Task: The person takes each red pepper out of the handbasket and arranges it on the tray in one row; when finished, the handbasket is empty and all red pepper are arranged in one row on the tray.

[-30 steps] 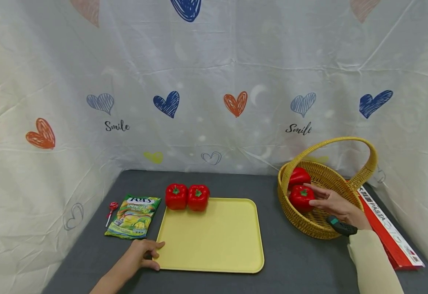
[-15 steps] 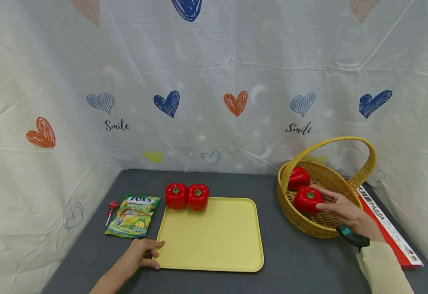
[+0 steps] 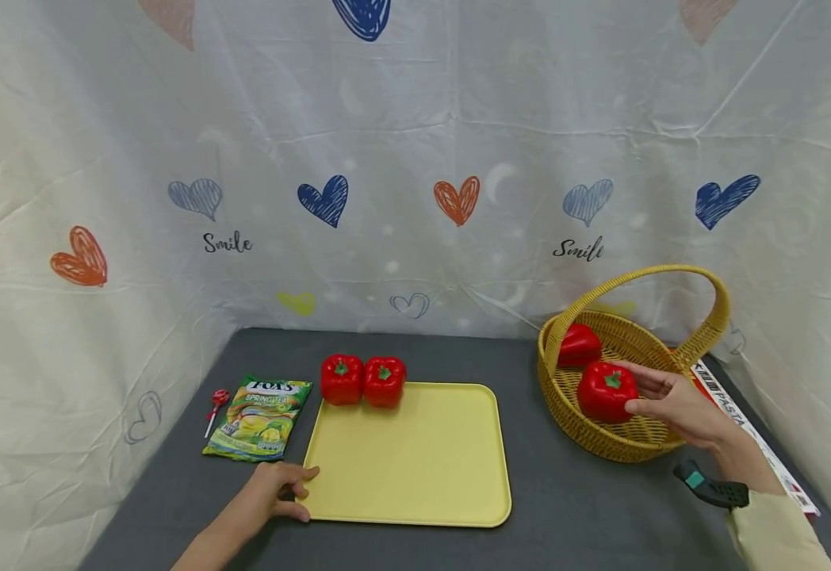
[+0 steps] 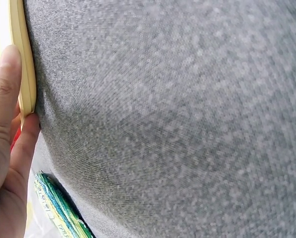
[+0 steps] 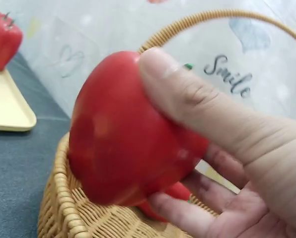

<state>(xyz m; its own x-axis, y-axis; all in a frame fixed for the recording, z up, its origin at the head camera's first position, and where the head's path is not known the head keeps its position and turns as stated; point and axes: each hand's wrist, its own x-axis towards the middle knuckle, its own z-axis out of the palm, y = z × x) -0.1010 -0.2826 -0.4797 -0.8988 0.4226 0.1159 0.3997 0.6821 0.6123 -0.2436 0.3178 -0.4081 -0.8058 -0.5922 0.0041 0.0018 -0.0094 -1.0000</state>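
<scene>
My right hand (image 3: 683, 408) grips a red bell pepper (image 3: 606, 392) with a green stem, raised above the woven basket (image 3: 565, 412). In the right wrist view, thumb and fingers wrap around this pepper (image 5: 123, 134). Another red pepper (image 3: 580, 346) lies on its side in the basket. My left hand (image 3: 269, 496) holds the near left corner of the yellow tray (image 3: 415, 460); the left wrist view has its fingers against the tray rim (image 4: 26, 74). Two red peppers stand side by side at the tray's far left, the left one (image 3: 342, 381) touching the right one (image 3: 384, 383).
A green candy bag (image 3: 262, 420) lies left of the tray, beside a red lollipop (image 3: 218, 404). Under the right forearm, a red and white pasta box (image 3: 733, 408) is partly hidden. The basket's tall handle (image 3: 715, 301) arches over it. A printed curtain (image 3: 387, 262) hangs behind the table.
My right hand has lifted the pepper up from the basket's bottom and brought it slightly right and nearer. My left hand keeps its place on the tray.
</scene>
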